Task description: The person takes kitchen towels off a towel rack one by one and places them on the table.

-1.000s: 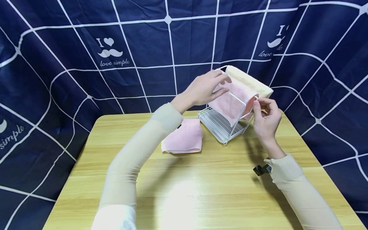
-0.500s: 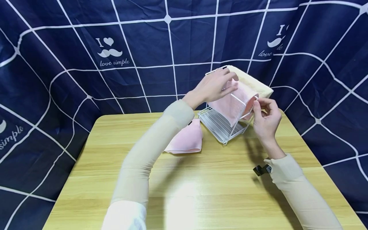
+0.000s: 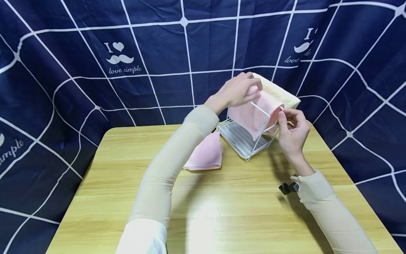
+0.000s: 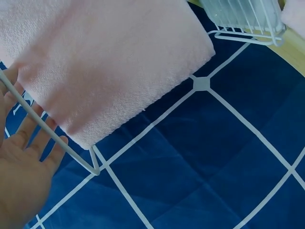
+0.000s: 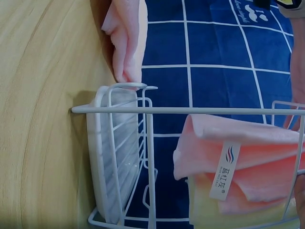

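Observation:
A white wire rack (image 3: pixel 248 155) stands at the table's back right. A pink towel (image 3: pixel 244 118) drapes over its upper bars; its white label (image 5: pixel 225 171) shows in the right wrist view. Behind it hangs a pale yellow towel (image 3: pixel 276 90). My left hand (image 3: pixel 236 90) is at the pink towel's upper left end, pinching its edge with thumb and forefinger; in the left wrist view the other fingers (image 4: pixel 40 138) spread behind a rack bar. At the near right corner, my right hand (image 3: pixel 293 132) pinches the rack's wire frame beside the towel's rolled edge.
A folded pink towel (image 3: pixel 206 153) lies left of the rack, partly hidden by my left sleeve. Slatted wires and a tray (image 5: pixel 116 152) form the rack's base. A dark blue curtain (image 3: pixel 158 46) hangs close behind the wooden table (image 3: pixel 241 204).
My left hand has moved right along the pink towel's top, and its thumb and fingers have drawn closer together. The right hand has stayed at the rack's corner.

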`<move>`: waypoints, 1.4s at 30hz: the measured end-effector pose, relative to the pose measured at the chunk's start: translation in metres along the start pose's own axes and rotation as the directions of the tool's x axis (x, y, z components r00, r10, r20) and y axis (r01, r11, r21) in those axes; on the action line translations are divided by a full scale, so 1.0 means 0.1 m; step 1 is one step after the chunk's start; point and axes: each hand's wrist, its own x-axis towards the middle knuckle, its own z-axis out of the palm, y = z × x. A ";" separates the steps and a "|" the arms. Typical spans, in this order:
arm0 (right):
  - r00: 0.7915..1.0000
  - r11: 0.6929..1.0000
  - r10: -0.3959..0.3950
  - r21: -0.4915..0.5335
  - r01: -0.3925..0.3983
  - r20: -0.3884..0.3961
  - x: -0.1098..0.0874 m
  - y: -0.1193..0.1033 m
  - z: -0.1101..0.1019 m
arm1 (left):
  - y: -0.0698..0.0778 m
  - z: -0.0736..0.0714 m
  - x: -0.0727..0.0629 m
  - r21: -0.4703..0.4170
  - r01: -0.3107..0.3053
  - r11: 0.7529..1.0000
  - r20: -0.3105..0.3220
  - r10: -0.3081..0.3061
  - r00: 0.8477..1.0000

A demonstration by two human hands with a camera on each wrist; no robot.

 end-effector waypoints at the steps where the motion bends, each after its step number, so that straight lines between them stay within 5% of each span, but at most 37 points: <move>1: 1.000 1.000 0.001 -0.003 -0.001 -0.001 0.00 0.00 0.00 | 0.00 -0.01 0.01 -0.001 0.003 1.000 0.011 -0.003 1.000; 21: 1.000 1.000 -0.009 -0.021 0.009 -0.003 0.02 0.01 0.00 | 0.05 -0.07 0.21 0.005 0.010 1.000 0.138 -0.011 0.990; 42: 1.000 1.000 -0.002 -0.023 0.002 0.000 0.00 0.00 0.00 | -0.01 -0.01 0.14 -0.012 -0.042 0.999 0.011 0.043 0.999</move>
